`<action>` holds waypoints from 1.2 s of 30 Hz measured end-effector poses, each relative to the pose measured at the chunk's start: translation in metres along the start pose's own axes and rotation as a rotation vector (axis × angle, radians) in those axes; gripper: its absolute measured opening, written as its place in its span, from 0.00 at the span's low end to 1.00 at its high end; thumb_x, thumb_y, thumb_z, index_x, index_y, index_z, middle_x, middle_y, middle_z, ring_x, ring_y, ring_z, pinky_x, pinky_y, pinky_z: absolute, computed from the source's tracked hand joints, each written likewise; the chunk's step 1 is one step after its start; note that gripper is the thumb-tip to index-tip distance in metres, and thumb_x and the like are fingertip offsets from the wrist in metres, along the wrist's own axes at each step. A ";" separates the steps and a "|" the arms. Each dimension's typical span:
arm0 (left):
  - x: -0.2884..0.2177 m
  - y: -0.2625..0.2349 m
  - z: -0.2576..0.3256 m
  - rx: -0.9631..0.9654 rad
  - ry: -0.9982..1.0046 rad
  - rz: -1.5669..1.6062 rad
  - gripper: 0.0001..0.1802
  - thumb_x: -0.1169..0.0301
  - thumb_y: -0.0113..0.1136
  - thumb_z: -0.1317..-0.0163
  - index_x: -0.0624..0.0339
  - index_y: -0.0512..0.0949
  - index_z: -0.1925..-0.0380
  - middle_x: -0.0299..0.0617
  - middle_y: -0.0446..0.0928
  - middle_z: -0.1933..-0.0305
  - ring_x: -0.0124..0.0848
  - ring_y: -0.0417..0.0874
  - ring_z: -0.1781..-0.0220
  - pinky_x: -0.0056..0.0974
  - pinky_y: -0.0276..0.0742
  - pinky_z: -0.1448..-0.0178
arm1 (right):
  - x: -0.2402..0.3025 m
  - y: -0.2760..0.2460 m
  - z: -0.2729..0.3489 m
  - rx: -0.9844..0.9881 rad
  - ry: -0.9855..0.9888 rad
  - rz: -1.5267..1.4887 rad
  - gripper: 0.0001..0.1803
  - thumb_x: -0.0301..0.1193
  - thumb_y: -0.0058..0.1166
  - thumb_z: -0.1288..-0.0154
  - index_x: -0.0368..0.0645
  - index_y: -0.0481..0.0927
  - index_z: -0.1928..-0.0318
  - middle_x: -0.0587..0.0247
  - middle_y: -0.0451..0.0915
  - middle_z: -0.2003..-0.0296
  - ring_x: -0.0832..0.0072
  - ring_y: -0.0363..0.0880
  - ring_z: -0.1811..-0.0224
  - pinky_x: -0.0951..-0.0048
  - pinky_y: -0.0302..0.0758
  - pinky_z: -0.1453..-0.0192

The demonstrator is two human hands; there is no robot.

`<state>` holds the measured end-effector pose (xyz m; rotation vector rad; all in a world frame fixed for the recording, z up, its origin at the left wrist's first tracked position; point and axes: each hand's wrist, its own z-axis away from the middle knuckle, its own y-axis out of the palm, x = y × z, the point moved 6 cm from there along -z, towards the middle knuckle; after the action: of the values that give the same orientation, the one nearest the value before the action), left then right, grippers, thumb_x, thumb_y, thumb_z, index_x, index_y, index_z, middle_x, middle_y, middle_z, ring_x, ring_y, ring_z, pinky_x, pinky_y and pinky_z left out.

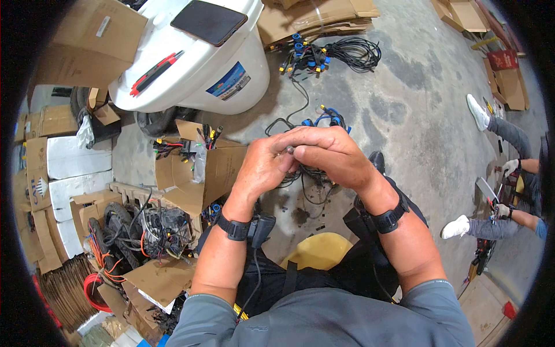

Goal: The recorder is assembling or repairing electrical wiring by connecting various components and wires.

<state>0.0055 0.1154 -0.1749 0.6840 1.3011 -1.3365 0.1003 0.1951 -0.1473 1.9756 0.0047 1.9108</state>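
Part (290, 150), small and grey, is gripped between the curled left hand (259, 166) and the curled right hand (328, 151); cables (359, 55) are heaped beyond on the floor (422, 156).

The grey, dark-stained concrete floor (410, 139) carries a white lidded tub (251, 95), a pile of flattened cardboard (324, 17), a black cable coil (361, 53) with blue and yellow connectors (299, 48) just beside that pile, a looser tangle of cable (332, 117), and scattered small black scraps (320, 228).
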 end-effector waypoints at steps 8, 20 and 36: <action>0.000 0.002 0.001 -0.013 0.024 -0.106 0.21 0.75 0.52 0.43 0.51 0.79 0.49 0.41 0.78 0.77 0.32 0.79 0.75 0.37 0.76 0.65 | 0.001 0.000 -0.001 -0.031 -0.016 -0.021 0.12 0.25 0.49 0.31 0.32 0.80 0.52 0.64 0.82 0.62 0.81 0.78 0.62 0.77 0.77 0.55; 0.007 0.004 0.000 0.015 -0.052 -0.080 0.06 0.74 0.55 0.42 0.64 0.79 0.67 0.36 0.75 0.77 0.23 0.72 0.73 0.34 0.70 0.70 | 0.000 0.001 -0.001 -0.028 0.021 -0.081 0.11 0.27 0.50 0.30 0.33 0.79 0.53 0.65 0.81 0.65 0.83 0.78 0.65 0.77 0.78 0.59; 0.029 0.010 0.000 0.071 -0.109 -0.111 0.22 0.52 0.55 0.31 0.63 0.78 0.63 0.31 0.72 0.75 0.21 0.68 0.72 0.31 0.68 0.71 | -0.001 0.004 -0.001 -0.072 0.066 -0.142 0.11 0.28 0.49 0.30 0.33 0.77 0.53 0.66 0.79 0.66 0.83 0.77 0.66 0.78 0.78 0.61</action>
<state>0.0085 0.1084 -0.2044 0.5860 1.2233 -1.4960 0.0980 0.1917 -0.1471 1.8147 0.0902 1.8573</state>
